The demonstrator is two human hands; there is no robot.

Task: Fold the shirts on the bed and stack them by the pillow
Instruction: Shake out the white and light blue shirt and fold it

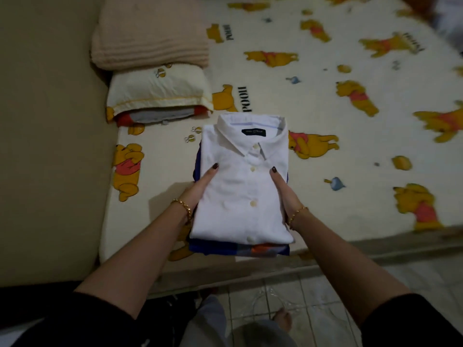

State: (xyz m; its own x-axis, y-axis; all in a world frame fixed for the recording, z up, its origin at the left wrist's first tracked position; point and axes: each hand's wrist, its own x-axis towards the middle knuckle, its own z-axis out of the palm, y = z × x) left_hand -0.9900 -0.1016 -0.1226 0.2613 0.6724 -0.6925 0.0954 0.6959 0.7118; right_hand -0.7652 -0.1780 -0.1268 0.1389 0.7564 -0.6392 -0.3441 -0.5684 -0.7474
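The stack of folded shirts (240, 196) is positioned over the near edge of the bed (350, 151), just in front of the pillow (160, 88) and not touching it. The top item is a white button-front shirt (243, 186), folded with the collar toward the pillow and the dark neck label visible. Below it, a blue garment (200, 247) shows at the left side and near edge, and an orange-and-grey checked garment (260, 249) shows at the near edge. The left hand (200, 186) grips the left side of the stack: thumb flat on the white shirt, remaining fingers hidden underneath. The right hand (285, 194) grips the right side in the same way, thumb on top. Each wrist carries a gold bracelet. Whether the stack rests on the bed sheet or is held clear of it cannot be determined. The sheet is cream with a yellow bear print. The pillow has a cream case, and a red-and-grey item (160, 116) shows beneath its near edge. A folded peach blanket (147, 36) lies beyond the pillow. A tiled floor (325, 296) is visible below the bed edge.
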